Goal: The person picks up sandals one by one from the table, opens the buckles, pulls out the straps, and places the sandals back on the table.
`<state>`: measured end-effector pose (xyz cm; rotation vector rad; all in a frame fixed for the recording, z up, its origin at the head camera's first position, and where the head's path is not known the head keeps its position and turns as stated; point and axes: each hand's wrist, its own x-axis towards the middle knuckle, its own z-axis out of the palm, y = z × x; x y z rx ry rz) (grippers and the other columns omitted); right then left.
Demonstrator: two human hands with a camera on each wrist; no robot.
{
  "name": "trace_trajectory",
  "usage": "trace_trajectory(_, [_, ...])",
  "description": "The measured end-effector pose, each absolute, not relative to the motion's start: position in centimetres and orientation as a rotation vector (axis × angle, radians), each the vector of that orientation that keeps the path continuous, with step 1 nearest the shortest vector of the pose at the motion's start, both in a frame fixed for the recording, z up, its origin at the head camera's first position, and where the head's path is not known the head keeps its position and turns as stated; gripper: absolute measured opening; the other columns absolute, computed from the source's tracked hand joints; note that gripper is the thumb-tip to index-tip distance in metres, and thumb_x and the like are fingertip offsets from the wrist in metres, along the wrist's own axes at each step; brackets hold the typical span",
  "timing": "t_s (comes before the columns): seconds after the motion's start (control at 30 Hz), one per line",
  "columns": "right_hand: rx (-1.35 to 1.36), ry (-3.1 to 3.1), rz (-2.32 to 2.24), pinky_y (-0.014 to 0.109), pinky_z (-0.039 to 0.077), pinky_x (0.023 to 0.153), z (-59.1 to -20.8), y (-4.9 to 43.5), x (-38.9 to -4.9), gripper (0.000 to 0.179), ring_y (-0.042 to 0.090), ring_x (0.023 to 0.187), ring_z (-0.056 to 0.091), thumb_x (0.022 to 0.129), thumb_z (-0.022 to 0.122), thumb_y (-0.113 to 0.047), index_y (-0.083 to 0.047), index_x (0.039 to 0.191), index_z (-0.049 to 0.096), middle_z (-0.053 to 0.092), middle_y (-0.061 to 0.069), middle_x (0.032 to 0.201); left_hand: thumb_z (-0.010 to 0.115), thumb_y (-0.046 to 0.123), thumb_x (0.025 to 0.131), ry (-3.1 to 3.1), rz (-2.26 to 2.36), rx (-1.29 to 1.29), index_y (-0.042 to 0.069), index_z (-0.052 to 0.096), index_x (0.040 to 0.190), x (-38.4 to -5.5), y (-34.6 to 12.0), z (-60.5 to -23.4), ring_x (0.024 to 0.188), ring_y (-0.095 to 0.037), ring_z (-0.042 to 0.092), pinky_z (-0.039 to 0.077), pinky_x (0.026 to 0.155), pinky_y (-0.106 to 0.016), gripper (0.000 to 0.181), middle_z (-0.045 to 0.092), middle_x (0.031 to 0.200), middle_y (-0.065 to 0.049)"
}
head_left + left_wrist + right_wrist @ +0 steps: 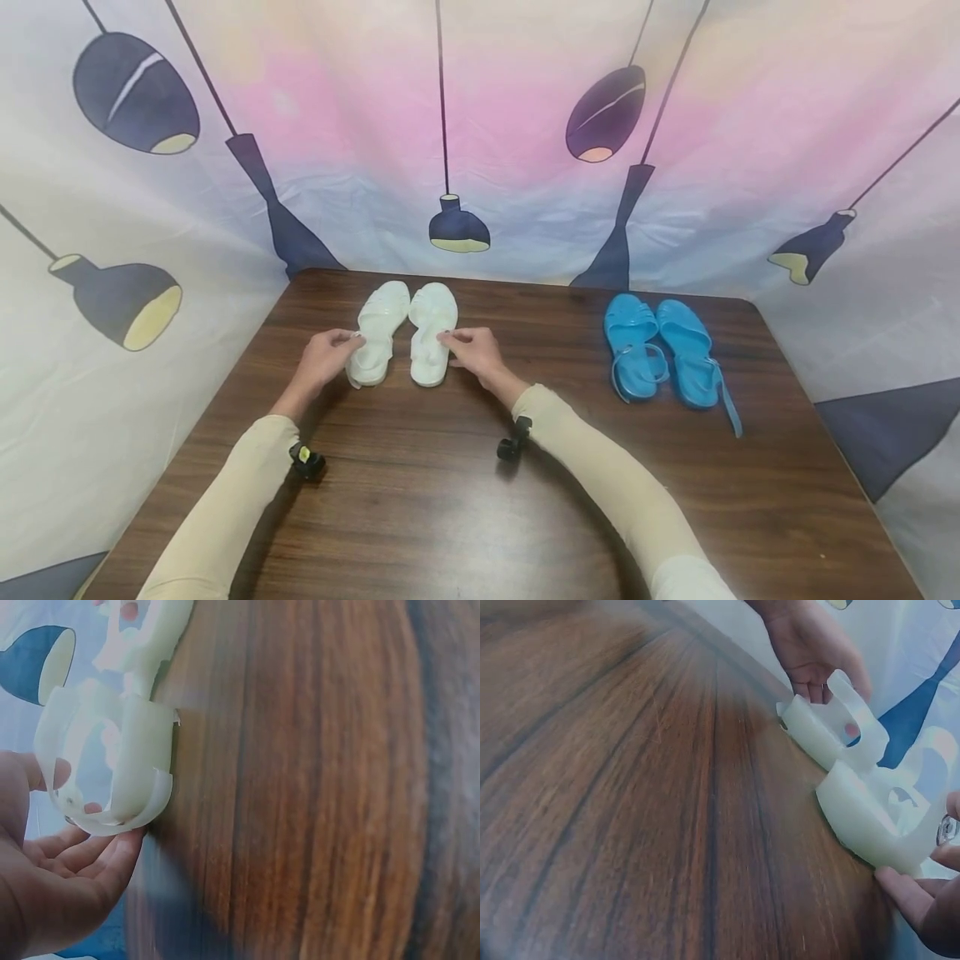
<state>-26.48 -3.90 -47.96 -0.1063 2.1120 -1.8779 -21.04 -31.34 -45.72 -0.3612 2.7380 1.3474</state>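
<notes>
Two white sandals lie side by side on the table, toes toward the back wall. My left hand pinches the ankle strap of the left white sandal at its outer side; in the left wrist view the thumb is by the strap, with fingers beneath the heel. From the other side my right hand pinches the strap of the right white sandal. The right wrist view shows a silver buckle at those fingers and a fingertip against the heel.
A pair of blue sandals stands on the right of the brown wooden table, one strap hanging out to the side. A cloth backdrop printed with lamps encloses the table's back and sides. Small black cameras sit on both wrists.
</notes>
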Motion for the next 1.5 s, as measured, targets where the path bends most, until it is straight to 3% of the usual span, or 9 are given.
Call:
trace_trajectory(0.13, [-0.170, 2.198, -1.812, 0.031, 0.062, 0.078, -47.7, -3.4, -26.4, 0.040, 0.026, 0.098, 0.074, 0.096, 0.072, -0.035, -0.005, 0.123, 0.073, 0.065, 0.014, 0.134, 0.055, 0.034, 0.104, 2.698, 1.455, -0.400, -0.008, 0.053, 0.140, -21.2, -31.4, -45.8, 0.127, -0.039, 0.053, 0.047, 0.102, -0.045, 0.056, 0.054, 0.141, -0.030])
trace_trajectory(0.3, [-0.252, 2.435, -1.697, 0.035, 0.059, 0.077, -47.2, -2.6, -26.2, 0.036, 0.024, 0.089, 0.075, 0.095, 0.072, -0.041, -0.014, 0.118, 0.077, 0.075, 0.007, 0.117, 0.057, 0.032, 0.103, 2.645, 1.549, -0.448, -0.008, 0.055, 0.139, -21.1, -31.5, -45.7, 0.124, -0.034, 0.053, 0.046, 0.094, -0.034, 0.054, 0.054, 0.142, -0.028])
trace_trajectory(0.53, [-0.403, 2.669, -1.622, 0.042, 0.051, 0.102, -45.4, -1.8, -26.5, 0.035, 0.024, 0.122, 0.064, 0.095, 0.073, -0.037, -0.012, 0.121, 0.076, 0.073, 0.005, 0.125, 0.059, 0.037, 0.102, 2.580, 1.659, -0.501, -0.007, 0.055, 0.140, -21.0, -31.7, -45.4, 0.126, -0.029, 0.052, 0.045, 0.097, -0.030, 0.058, 0.052, 0.146, -0.025])
trace_trajectory(0.87, [-0.652, 2.685, -1.615, 0.038, 0.055, 0.092, -41.6, -1.5, -25.6, 0.035, 0.025, 0.111, 0.070, 0.094, 0.074, -0.039, -0.016, 0.120, 0.077, 0.074, 0.003, 0.121, 0.062, 0.038, 0.101, 2.559, 1.869, -0.535, -0.005, 0.058, 0.139, -20.1, -30.8, -42.6, 0.093, -0.004, 0.058, 0.049, 0.080, -0.015, 0.058, 0.057, 0.136, -0.019])
trace_trajectory(1.0, [-0.681, 2.624, -1.609, 0.032, 0.057, 0.083, -40.3, -1.8, -24.7, 0.037, 0.018, 0.099, 0.073, 0.094, 0.073, -0.041, -0.016, 0.121, 0.076, 0.074, 0.001, 0.121, 0.064, 0.032, 0.099, 2.538, 1.997, -0.520, -0.006, 0.060, 0.136, -19.8, -29.8, -41.4, 0.084, 0.001, 0.061, 0.052, 0.075, -0.013, 0.053, 0.064, 0.116, -0.006])
trace_trajectory(1.1, [-0.680, 2.533, -1.652, 0.029, 0.058, 0.075, -39.6, -1.9, -24.3, 0.038, 0.021, 0.092, 0.075, 0.095, 0.072, -0.040, -0.015, 0.124, 0.075, 0.075, 0.003, 0.118, 0.066, 0.028, 0.098, 2.522, 2.073, -0.513, -0.007, 0.063, 0.131, -19.6, -28.5, -40.4, 0.078, 0.000, 0.061, 0.053, 0.071, -0.015, 0.048, 0.065, 0.098, 0.007])
trace_trajectory(1.2, [-0.666, 2.451, -1.692, 0.028, 0.058, 0.071, -39.2, -1.8, -23.9, 0.040, 0.029, 0.089, 0.076, 0.096, 0.071, -0.038, -0.013, 0.127, 0.072, 0.075, 0.007, 0.115, 0.068, 0.026, 0.097, 2.532, 2.096, -0.484, -0.007, 0.065, 0.126, -19.3, -26.8, -39.5, 0.076, -0.002, 0.062, 0.053, 0.071, -0.017, 0.044, 0.066, 0.090, 0.012])
trace_trajectory(1.33, [-0.640, 2.395, -1.704, 0.028, 0.059, 0.072, -38.8, -1.5, -23.5, 0.047, 0.034, 0.091, 0.075, 0.097, 0.070, -0.039, -0.010, 0.133, 0.068, 0.074, 0.011, 0.117, 0.068, 0.027, 0.097, 2.546, 2.073, -0.427, -0.006, 0.066, 0.126, -18.6, -24.8, -38.6, 0.083, -0.003, 0.063, 0.052, 0.075, -0.017, 0.044, 0.068, 0.092, 0.012])
trace_trajectory(1.5, [-0.593, 2.301, -1.725, 0.029, 0.061, 0.078, -38.9, -0.8, -22.6, 0.054, 0.030, 0.092, 0.076, 0.098, 0.068, -0.043, -0.010, 0.140, 0.062, 0.067, 0.013, 0.134, 0.069, 0.028, 0.097, 2.515, 2.046, -0.393, -0.003, 0.066, 0.130, -17.8, -22.7, -38.0, 0.090, -0.003, 0.065, 0.053, 0.077, -0.016, 0.046, 0.073, 0.107, -0.003])
